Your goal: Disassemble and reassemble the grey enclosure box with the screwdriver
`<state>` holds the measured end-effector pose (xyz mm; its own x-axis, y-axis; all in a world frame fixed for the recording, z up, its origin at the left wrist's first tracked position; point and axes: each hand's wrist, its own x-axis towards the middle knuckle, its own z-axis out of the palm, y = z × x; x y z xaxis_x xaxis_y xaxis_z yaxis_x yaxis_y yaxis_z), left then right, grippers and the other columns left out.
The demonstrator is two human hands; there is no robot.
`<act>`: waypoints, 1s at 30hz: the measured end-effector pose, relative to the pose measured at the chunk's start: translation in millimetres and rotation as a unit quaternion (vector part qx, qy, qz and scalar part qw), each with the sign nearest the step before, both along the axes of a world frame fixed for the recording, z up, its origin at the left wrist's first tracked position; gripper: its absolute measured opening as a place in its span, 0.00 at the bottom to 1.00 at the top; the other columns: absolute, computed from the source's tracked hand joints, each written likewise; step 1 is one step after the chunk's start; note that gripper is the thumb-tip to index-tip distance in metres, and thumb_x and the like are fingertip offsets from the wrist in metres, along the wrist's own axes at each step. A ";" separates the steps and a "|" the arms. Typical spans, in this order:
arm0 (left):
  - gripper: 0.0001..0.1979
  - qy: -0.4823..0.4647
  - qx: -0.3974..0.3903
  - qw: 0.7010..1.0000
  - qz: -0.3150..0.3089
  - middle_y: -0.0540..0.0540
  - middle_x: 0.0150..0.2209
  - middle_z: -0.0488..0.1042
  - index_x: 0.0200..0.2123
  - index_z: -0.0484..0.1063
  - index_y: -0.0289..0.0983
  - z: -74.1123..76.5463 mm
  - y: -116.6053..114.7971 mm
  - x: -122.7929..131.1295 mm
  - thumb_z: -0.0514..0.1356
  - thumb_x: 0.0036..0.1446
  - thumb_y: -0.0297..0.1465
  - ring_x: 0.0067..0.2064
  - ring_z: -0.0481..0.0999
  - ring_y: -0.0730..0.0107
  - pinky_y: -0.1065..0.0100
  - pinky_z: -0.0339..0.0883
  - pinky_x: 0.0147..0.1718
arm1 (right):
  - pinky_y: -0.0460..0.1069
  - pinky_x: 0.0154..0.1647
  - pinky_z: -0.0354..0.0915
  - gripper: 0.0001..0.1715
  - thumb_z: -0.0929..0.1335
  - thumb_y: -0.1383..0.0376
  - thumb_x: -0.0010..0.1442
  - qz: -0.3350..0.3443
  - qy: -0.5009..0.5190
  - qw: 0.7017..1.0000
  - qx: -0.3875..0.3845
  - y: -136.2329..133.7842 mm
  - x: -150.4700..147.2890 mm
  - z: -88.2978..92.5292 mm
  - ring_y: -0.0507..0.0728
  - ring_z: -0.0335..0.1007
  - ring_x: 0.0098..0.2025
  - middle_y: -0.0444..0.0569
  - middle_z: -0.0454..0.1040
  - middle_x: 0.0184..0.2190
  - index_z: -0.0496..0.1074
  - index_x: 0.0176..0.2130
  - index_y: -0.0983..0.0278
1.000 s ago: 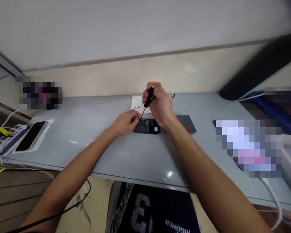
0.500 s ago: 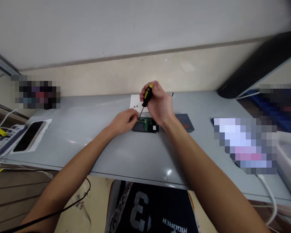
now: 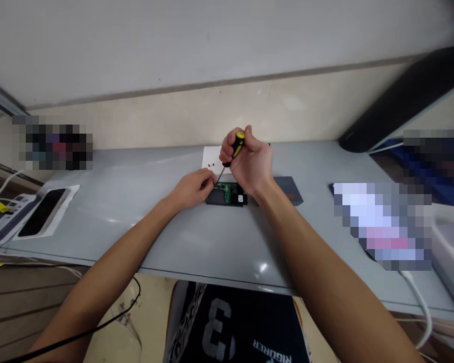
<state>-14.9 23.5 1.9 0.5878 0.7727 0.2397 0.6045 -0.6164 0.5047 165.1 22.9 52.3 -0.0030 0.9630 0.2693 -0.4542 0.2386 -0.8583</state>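
My right hand is closed around the black and yellow handle of a screwdriver. The screwdriver slants, with its thin shaft running down to the upper left part of an opened device. Inside the device's dark casing a green circuit board shows, with a small white label towards its right end. My left hand rests at the device's left edge. Its fingertips are pinched together close to the screwdriver tip; what lies between them is hidden. Right of the device, partly behind my right wrist, lies a flat dark grey panel.
A white sheet with small dark bits, perhaps screws, lies behind the device. On the grey table, a phone-like black slab and a power strip sit at the left. A black column stands at the right.
My right hand and the screwdriver handle have turned slightly and shifted a little to the right. The left hand and the device stay in place.
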 end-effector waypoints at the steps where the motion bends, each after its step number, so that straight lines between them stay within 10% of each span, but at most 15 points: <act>1: 0.10 0.002 0.001 1.000 0.000 0.48 0.39 0.77 0.41 0.73 0.39 0.0 0.0 -0.1 0.51 0.67 0.28 0.34 0.71 0.69 0.66 0.63 0.35 | 0.51 0.24 0.62 0.37 0.58 0.30 0.62 -0.003 -0.003 1.000 -0.003 -0.7 -0.1 0.6 0.54 0.62 0.27 0.47 0.61 0.24 0.65 0.29 0.58; 30: 0.10 0.019 0.009 1.000 -0.002 0.47 0.40 0.77 0.42 0.71 0.39 0.9 -0.6 0.0 0.51 0.67 0.29 0.36 0.73 0.67 0.64 0.64 0.37 | 0.51 0.25 0.63 0.37 0.57 0.30 0.62 0.000 -0.013 1.000 -0.008 -2.4 -2.0 2.0 0.55 0.62 0.26 0.46 0.61 0.24 0.65 0.30 0.58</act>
<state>-14.9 22.9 2.7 0.5999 0.7658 0.2315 0.6199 -0.6279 0.4706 163.1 20.5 54.3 -0.0098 0.9671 0.2543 -0.4312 0.2254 -0.8736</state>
